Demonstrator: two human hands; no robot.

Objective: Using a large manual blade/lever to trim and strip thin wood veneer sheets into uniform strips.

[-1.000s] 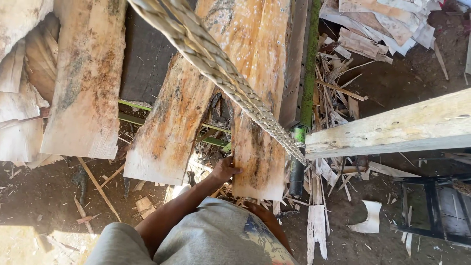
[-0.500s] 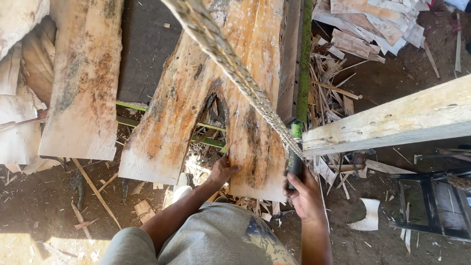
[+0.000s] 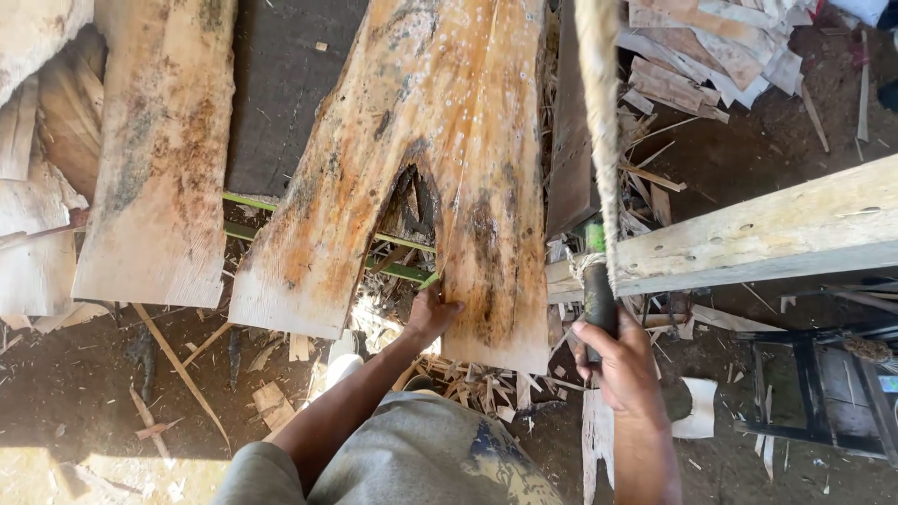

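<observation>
left hand [image 3: 432,313]: flat on the split slab [image 3: 421,178] like before, holding nothing
right hand [image 3: 622,360]: now higher, at 4 o'clock, fist wrapped round the handle [image 3: 599,299]
rope [image 3: 599,122]: swung nearly vertical

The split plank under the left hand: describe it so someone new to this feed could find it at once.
Start at the row of rough planks leaning across the top of the view. The split plank is the widest, in the middle, orange-stained, with the left hand pressed on its lower edge. Only it forks at the bottom around a dark rotten gap; the pale plank to its left is whole.
</observation>
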